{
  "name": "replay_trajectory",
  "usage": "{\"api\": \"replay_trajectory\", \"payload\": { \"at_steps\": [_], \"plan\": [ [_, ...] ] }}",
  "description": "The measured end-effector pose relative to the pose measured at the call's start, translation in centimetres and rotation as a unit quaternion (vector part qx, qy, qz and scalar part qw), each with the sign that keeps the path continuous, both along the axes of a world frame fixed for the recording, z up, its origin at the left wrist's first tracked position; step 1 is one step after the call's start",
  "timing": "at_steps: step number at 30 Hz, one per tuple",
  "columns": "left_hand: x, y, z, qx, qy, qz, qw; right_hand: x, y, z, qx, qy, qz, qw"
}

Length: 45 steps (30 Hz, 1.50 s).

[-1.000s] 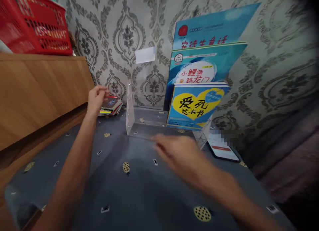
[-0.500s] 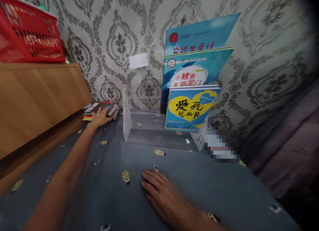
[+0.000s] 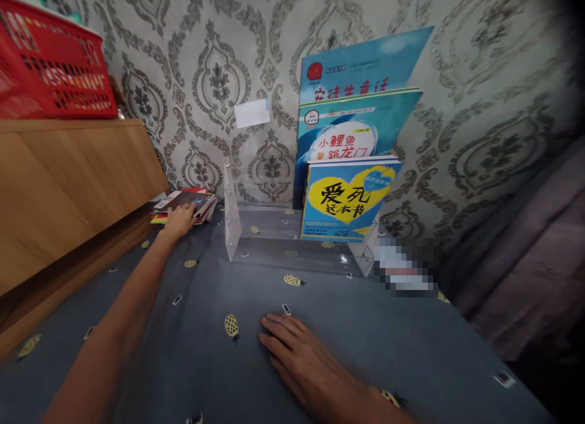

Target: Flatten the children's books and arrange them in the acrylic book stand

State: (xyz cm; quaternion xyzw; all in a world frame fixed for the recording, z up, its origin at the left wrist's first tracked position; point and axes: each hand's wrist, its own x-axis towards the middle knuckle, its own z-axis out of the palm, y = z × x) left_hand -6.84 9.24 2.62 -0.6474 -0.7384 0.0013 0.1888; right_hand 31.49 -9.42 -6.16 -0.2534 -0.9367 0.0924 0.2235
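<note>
At the far left, a small stack of books (image 3: 206,207) lies against the wall, a dark-covered one on top. My left hand (image 3: 181,219) rests on the near side of that stack, its fingers stretched over the top cover and slightly bent; the thumb is hard to make out. Palm down on the dark grey patterned cloth (image 3: 201,363), my right hand (image 3: 304,354) lies open and holds nothing. Beyond it stands a clear acrylic book rack (image 3: 232,220). Its right part holds upright books: a blue book with a yellow heart (image 3: 345,198), a teal book (image 3: 393,116) and a taller blue book (image 3: 365,61).
A wooden cabinet (image 3: 73,192) borders the left side, with a red plastic basket (image 3: 68,70) on top. Patterned wallpaper with a white paper slip (image 3: 252,113) rises behind. A blurred-out item (image 3: 404,268) lies right of the rack, near a dark curtain (image 3: 521,253).
My left hand has shifted slightly on the book stack, and its fingers are less spread and more bent. The right hand stays in place. The view has moved a little.
</note>
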Motion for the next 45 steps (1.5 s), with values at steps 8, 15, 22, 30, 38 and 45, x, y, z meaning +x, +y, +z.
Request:
{"api": "replay_trajectory", "payload": {
  "at_steps": [8, 15, 22, 30, 38, 45],
  "plan": [
    [0.0, -3.2, -1.2, 0.019, 0.044, -0.001, 0.999, 0.0, 0.2, 0.3, -0.011, -0.011, 0.014, 1.0],
    [1.5, -3.4, -1.8, 0.065, 0.038, 0.045, 0.996, 0.0, -0.1, 0.1, 0.0, -0.011, -0.002, 1.0],
    [2.8, -1.4, -1.5, 0.046, 0.031, 0.06, 0.997, 0.1, 0.1, 0.2, -0.017, -0.022, 0.01, 1.0],
    [1.9, -4.2, -3.1, 0.039, 0.073, 0.055, 0.995, 0.2, 0.4, 0.0, -0.026, -0.023, 0.015, 0.999],
    [2.2, -7.7, -6.0, 0.032, 0.095, 0.06, 0.993, 0.1, 0.2, -0.4, -0.031, -0.017, 0.016, 0.999],
    [3.4, -11.0, -6.1, -0.009, 0.095, 0.055, 0.994, 0.1, 0.3, -0.3, -0.032, -0.021, 0.018, 0.999]
  ]
}}
